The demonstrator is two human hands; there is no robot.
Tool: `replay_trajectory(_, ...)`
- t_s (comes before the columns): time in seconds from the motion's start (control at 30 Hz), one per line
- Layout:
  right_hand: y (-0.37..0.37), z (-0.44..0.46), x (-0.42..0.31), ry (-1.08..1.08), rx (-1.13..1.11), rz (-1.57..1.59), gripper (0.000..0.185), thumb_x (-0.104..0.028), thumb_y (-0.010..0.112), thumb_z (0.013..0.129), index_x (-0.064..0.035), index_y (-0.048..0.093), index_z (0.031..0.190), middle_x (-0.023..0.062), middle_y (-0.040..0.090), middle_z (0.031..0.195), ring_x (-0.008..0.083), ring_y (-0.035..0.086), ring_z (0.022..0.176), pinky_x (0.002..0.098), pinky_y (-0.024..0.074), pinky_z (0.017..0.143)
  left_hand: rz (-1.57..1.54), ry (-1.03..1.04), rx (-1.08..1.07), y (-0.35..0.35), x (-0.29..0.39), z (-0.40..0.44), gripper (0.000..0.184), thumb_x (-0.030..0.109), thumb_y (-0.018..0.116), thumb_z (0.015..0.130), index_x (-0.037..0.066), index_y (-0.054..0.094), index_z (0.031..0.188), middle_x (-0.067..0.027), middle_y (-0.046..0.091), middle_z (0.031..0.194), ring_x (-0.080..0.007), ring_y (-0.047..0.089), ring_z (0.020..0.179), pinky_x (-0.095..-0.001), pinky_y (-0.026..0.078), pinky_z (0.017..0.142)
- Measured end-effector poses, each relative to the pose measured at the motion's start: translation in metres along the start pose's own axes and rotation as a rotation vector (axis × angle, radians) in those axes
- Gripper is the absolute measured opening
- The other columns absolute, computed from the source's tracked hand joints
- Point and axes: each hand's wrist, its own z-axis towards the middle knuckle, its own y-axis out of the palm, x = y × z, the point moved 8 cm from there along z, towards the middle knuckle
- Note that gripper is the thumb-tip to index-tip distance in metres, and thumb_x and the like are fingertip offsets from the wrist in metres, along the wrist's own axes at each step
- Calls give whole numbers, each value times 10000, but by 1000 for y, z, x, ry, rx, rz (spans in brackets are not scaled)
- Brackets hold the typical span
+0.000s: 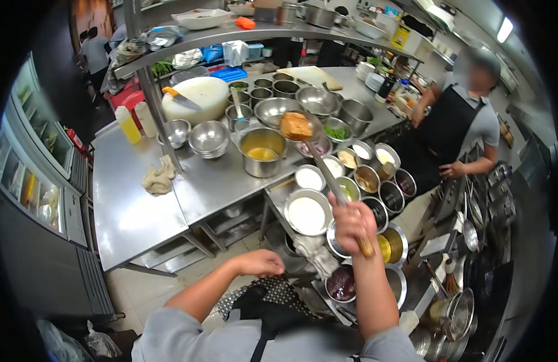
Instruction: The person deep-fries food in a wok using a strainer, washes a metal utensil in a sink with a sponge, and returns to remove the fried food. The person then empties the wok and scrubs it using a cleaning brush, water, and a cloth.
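Golden-brown block [296, 127], rough-faced, noted at the far end of a long-handled tool [327, 172]; whether it is rested, gripped or speared there cannot be told. The block is held up over the steel counter [128, 205], seen against a shallow steel bowl [270, 111]; its height above the bowls cannot be judged

Tool handle is wrapped by the right hand [354, 226], fingers closed firmly round it, a wooden end showing below the fist. The left hand [261, 263] is held low, near the body, fingers loosely curled; no object is seen in it, though the inside of the curl is hidden

Progress, as judged: work is caught partway. The block is already lifted on the tool and is not yet set down or parted from it. Preparation nearby looks well advanced: chopped greens [335, 133] are gathered in a bowl, and yellow liquid [262, 152] is held in a deep pot [261, 169] just nearer the body. Whether the block has been dipped or cooked cannot be confirmed

Farther out: white liquid [306, 214] is kept in a broad pan, with small containers of sauces and powders grouped beside it. An orange-handled knife [183, 99] is laid on a thick white round block [205, 104]. A crumpled cloth [158, 176] is left on the counter. At the right, a co-worker [466, 114] in a dark apron is seen
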Motion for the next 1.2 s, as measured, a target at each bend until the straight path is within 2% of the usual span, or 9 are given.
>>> replay_trajectory(0.27,-61,242,-97,22,433,-526,159,-111,479,886,27,555,906,-37,427,524,59,399,365,186,361,341,-370,6,370,-95,-100,-109,287,246,622,870,28,596,1056,25,500,640,-50,429,532,-201,316,455)
replay_trajectory(0.37,-87,248,-145,-40,717,-882,114,-94,507,857,-16,550,786,-43,423,503,70,397,356,211,377,342,-561,-59,229,-84,-121,-102,252,233,595,896,28,603,1043,49,423,564,-43,354,470,-200,248,412)
replay_trajectory(0.4,-79,247,-158,-120,789,-1529,100,-77,520,843,-24,524,758,-27,419,503,67,402,363,218,369,338,-584,-97,154,-75,-123,-96,237,234,584,905,35,608,1032,58,392,547,-39,323,455,-202,221,402)
replay_trajectory(0.47,-55,221,-156,-443,952,-1684,56,-61,499,823,-23,497,782,17,438,529,97,428,386,252,373,341,-487,-186,31,-61,-119,-81,235,262,572,916,51,616,1007,70,362,539,-28,297,455,-200,204,404)
replay_trajectory(0.57,-51,159,-130,-511,560,-1117,213,-100,513,814,-3,505,1003,35,481,602,133,451,401,267,422,377,-259,-193,-76,-46,-98,-45,253,289,588,908,47,619,976,73,371,546,-25,302,465,-197,219,416)
replay_trajectory(0.7,-75,-16,-20,-568,432,-875,371,-80,517,858,-45,442,1220,18,432,630,69,400,396,225,364,335,-3,-150,-173,7,-47,18,169,196,603,875,31,612,914,46,470,601,-46,393,485,-204,310,439)
replay_trajectory(0.87,-92,-252,97,-737,686,-816,510,-95,546,893,-76,338,1359,-27,381,551,50,381,371,203,329,328,69,-136,-364,157,-81,107,152,-10,609,787,22,595,935,10,561,778,-62,497,678,-201,402,599)
replay_trajectory(1.03,-109,-419,226,-1252,825,-523,546,-63,554,870,-55,327,1366,-2,402,571,62,371,362,219,323,325,459,435,-663,382,-45,165,117,91,575,861,-4,594,927,-47,594,773,-89,543,714,-236,447,640)
replay_trajectory(1.2,-121,-553,342,-1808,1171,-205,543,-66,529,834,-25,349,1345,-17,363,512,69,331,327,242,275,290,364,130,-961,530,-34,158,176,116,578,863,8,599,1001,-39,612,774,-110,574,659,-260,475,592)
